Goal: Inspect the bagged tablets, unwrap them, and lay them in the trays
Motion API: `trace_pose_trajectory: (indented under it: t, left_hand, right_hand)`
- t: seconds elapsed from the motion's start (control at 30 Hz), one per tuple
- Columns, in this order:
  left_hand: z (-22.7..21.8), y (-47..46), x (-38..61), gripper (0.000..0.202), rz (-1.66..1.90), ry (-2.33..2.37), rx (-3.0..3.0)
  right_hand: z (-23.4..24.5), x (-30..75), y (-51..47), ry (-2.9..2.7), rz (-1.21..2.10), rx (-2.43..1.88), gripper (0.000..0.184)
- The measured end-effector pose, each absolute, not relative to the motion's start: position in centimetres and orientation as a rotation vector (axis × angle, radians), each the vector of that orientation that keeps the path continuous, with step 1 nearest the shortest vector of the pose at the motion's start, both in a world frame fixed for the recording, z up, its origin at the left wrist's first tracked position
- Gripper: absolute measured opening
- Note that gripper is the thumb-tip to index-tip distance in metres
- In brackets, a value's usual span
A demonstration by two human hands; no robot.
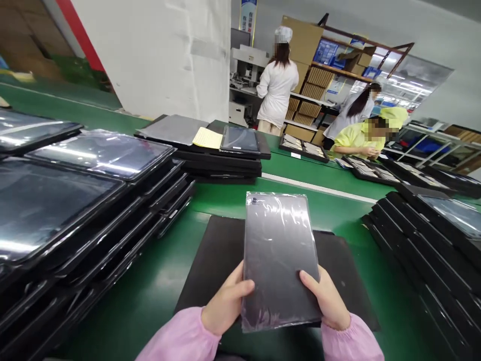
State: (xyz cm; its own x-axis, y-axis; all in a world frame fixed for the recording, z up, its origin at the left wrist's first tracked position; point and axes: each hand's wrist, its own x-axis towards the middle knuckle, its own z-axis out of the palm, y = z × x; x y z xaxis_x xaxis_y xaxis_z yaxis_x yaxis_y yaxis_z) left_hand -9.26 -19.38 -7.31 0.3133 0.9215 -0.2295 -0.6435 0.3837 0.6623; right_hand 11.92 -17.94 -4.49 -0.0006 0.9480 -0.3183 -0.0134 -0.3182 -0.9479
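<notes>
Head cam, looking down: a grey tablet (280, 250) in a clear plastic sleeve (266, 321), back side up with the camera in the top left corner, held up in front of a dark flat pad (208, 265) on the green table (158, 281). Left hand (223, 303) is clamped on the lower left edge, right hand (330, 298) on the lower right edge. Both thumbs press on the face you can see; the other fingers are tucked behind, so can't tell how spread they are.

Containers: big stack of black trays (150, 215) on the left with shiny tablets (101, 150) lying on top. Another dark stack (424, 240) sits over on the right, one screen (456, 213) showing on it. Just past the pad there's a shorter black pile (225, 165) with a yellow paper (208, 138) and another tablet (240, 139) on it. Further back, a shallow tray (303, 147) is full of small pale pieces, near a co-worker in yellow (356, 134). Two people in white coats are behind, by a shelf with cardboard and blue boxes.
</notes>
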Motion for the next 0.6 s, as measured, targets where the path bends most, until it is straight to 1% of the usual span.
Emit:
trace_pose_trajectory:
  t: [0.1, 0.2, 0.3, 0.47, 0.53, 0.6]
  left_hand:
    - [-9.5, -20.6, -8.4, 0.064, 1.111, 0.741, 0.387]
    - [-10.3, -20.5, -8.1, 0.064, 1.162, 0.770, 0.350]
    - [-10.4, -20.4, -8.1, 0.064, 1.202, 0.795, 0.370]
    - [-10.2, -20.7, -8.1, 0.064, 1.192, 0.788, 0.453]
    - [-10.2, -20.9, -8.3, 0.064, 1.188, 0.795, 0.472]
    - [-10.4, -21.2, -8.5, 0.061, 1.183, 0.810, 0.494]
  right_hand:
    - [-5.1, 11.7, -17.2, -1.181, 1.285, -1.510, 0.061]
    - [-6.1, 11.7, -16.3, -1.222, 0.882, -1.563, 0.056]
    - [-6.5, 12.0, -15.9, -1.247, 0.510, -1.559, 0.043]
    - [-5.7, 10.7, -17.3, -1.510, 0.141, -1.471, 0.016]
    - [-5.8, 8.7, -18.6, -1.646, 0.134, -1.346, 0.012]
    - [-6.4, 6.2, -19.9, -1.845, 0.329, -1.142, 0.013]
